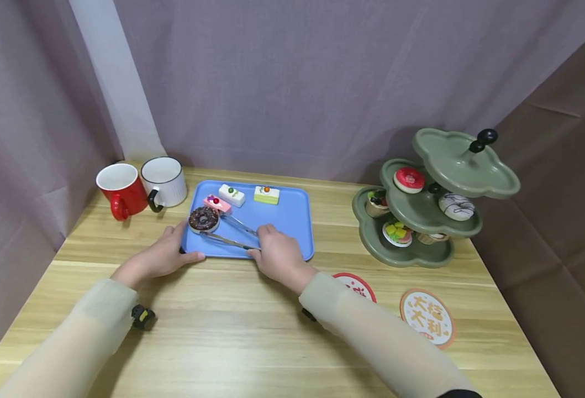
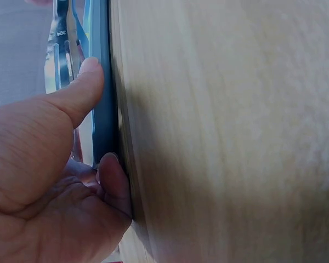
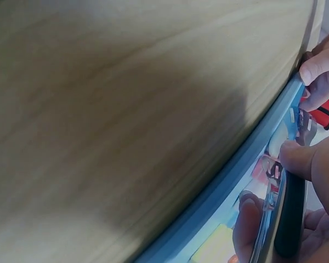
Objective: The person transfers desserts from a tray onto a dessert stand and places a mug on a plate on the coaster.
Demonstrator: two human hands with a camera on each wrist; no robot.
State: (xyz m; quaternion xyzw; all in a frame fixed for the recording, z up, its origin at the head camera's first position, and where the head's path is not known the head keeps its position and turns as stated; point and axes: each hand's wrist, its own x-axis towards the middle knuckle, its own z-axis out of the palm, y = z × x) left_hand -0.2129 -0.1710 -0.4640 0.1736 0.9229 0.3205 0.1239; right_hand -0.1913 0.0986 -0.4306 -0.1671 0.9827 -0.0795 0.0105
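My right hand (image 1: pixel 279 254) grips metal food tongs (image 1: pixel 230 241) with a dark handle, seen close up in the right wrist view. The tong tips are spread at the right side of a chocolate doughnut (image 1: pixel 204 219) with sprinkles, which lies on a blue tray (image 1: pixel 287 232). My left hand (image 1: pixel 165 254) holds the tray's near left corner. Its thumb (image 2: pixel 82 90) lies on the front rim and its other fingers reach along the left side. Behind the doughnut are a pink cake slice (image 1: pixel 217 204), a white one (image 1: pixel 231 195) and a yellow-and-white one (image 1: pixel 266 195).
A red mug (image 1: pixel 123 190) and a white mug (image 1: pixel 164 181) stand left of the tray. At the right is a green tiered stand (image 1: pixel 466 166) with a pink doughnut (image 1: pixel 409 180), a white doughnut (image 1: pixel 456 206) and small desserts. Two round coasters (image 1: pixel 427 318) lie near my right sleeve.
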